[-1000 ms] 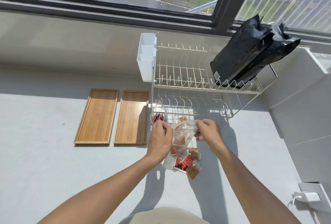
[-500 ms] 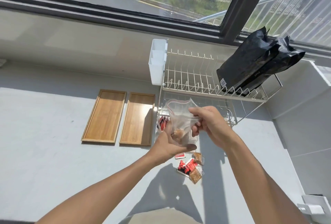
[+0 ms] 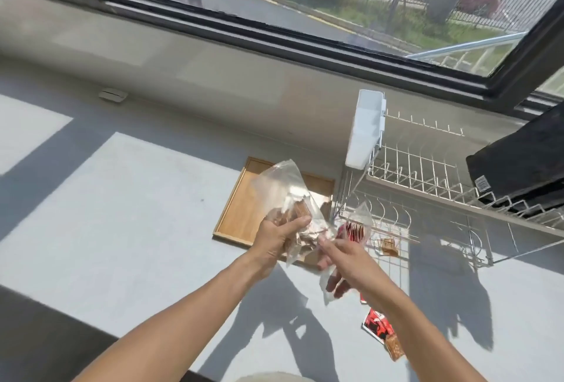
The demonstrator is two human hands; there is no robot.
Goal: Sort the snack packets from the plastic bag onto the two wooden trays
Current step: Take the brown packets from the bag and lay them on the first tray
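Head view: left hand [image 3: 279, 239] grips the plastic bag [image 3: 282, 198] of snack packets above a wooden tray [image 3: 241, 213] at 12 o'clock; right hand [image 3: 341, 262], fingers loose, touches it. Best emptied low over the tabletop [image 3: 122, 229].

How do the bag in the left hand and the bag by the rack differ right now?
The held plastic bag is gripped in the left hand above the trays and shows brown packets; the second bag stands by the dish rack, touched by no hand, and shows red packets. The held bag looks larger. Both are clear plastic.
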